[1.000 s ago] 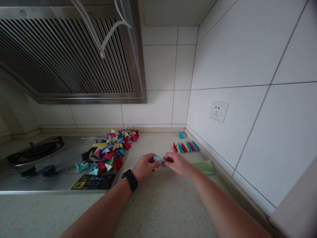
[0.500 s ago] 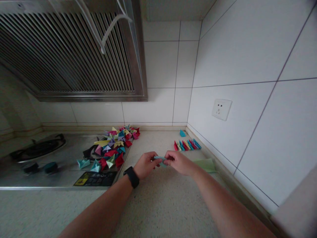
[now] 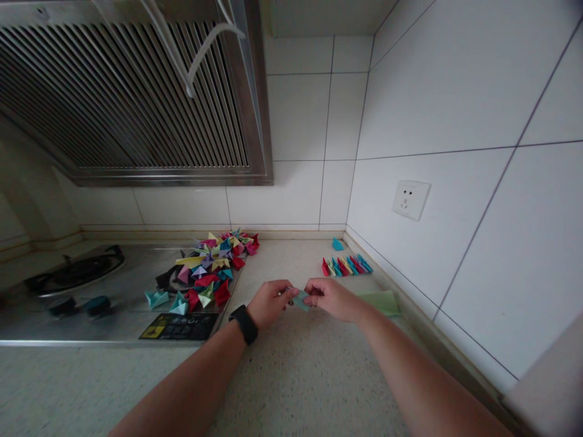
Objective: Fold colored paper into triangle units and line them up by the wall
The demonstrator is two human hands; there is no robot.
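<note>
A small pale blue folded paper (image 3: 300,299) is held between my two hands, above the counter. My left hand (image 3: 272,301), with a black watch on its wrist, pinches its left side. Thumb and fingers of my right hand (image 3: 328,297) grip its right side. Beyond my right hand stands a row of folded paper pieces (image 3: 347,266) in red, yellow and blue. Behind that row lies a single blue folded piece (image 3: 337,244). A light green paper sheet (image 3: 381,302) lies beside my right forearm, which partly hides it.
Many coloured origami pieces (image 3: 209,267) are heaped on the right part of the gas stove (image 3: 127,291). A range hood (image 3: 173,176) hangs above. The tiled wall on the right has a socket (image 3: 411,199). The speckled counter (image 3: 291,388) lies beneath my arms.
The pale blue paper has tilted, so more of its flat face shows between my fingers. Both hands stay in nearly the same place; the whole view has shifted slightly.
</note>
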